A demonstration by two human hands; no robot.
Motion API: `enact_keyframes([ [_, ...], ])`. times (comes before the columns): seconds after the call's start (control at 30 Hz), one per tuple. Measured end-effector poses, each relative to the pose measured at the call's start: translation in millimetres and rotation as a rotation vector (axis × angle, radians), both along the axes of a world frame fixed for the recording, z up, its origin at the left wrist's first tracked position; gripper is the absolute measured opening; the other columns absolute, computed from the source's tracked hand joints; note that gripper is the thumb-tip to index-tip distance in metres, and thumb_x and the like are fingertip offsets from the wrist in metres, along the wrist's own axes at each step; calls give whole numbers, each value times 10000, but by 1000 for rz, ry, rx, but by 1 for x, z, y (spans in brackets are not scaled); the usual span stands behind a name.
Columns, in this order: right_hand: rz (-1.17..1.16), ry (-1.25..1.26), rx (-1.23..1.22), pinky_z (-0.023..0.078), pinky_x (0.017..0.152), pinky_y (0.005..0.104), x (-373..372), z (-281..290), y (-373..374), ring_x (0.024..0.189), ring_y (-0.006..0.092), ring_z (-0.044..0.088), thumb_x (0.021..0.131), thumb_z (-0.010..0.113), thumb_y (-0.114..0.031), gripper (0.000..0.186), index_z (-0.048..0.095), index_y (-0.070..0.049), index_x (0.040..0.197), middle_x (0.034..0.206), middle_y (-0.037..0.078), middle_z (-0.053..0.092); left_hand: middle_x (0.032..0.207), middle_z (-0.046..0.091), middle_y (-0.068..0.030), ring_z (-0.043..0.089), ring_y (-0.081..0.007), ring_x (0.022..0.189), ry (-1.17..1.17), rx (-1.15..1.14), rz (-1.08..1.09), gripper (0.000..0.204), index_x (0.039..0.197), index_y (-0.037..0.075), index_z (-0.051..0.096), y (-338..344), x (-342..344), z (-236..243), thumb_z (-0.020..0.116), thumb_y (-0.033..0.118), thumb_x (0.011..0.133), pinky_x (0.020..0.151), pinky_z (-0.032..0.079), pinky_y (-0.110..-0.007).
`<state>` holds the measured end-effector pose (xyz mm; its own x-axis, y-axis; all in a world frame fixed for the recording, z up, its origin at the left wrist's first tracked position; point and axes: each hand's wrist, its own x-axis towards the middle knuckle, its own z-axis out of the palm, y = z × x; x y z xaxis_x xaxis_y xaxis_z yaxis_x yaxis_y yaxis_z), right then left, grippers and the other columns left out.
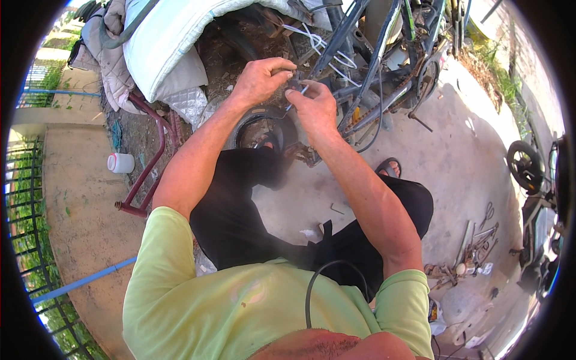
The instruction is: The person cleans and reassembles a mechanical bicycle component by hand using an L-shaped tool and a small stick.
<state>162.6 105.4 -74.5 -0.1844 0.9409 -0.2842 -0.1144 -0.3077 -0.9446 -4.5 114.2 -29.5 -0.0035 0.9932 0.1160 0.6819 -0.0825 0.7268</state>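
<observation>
My right hand [313, 108] has its fingers closed on a thin metal rod [288, 107] that slants downward, just in front of a jumble of metal tubes [375, 66]. My left hand [261, 81] is at its upper left, fingertips curled together beside a small dark part [295, 78]; whether it grips that part is hard to tell. Below both hands a black tyre [246, 123] lies on the ground around my sandalled left foot.
A white padded cover [162, 42] and red tubular frame [144, 205] lie left, near a white tub [120, 162]. Hand tools [477, 246] lie on the concrete floor [456, 150] at right, with a wheel [525, 165] beyond. Railings [24, 210] run along the far left.
</observation>
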Motion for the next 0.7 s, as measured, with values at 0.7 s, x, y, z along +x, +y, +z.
enact_keyframes([
  [0.7, 74, 196, -153, 516, 807, 293, -1, -4, 8, 900, 133, 624, 902, 750, -151, 489, 578, 69, 1303, 1053, 77, 678, 992, 769, -123, 733, -244, 899, 144, 39, 2, 266, 1119, 70, 752, 1, -9, -6, 697, 264, 947, 809, 553, -363],
])
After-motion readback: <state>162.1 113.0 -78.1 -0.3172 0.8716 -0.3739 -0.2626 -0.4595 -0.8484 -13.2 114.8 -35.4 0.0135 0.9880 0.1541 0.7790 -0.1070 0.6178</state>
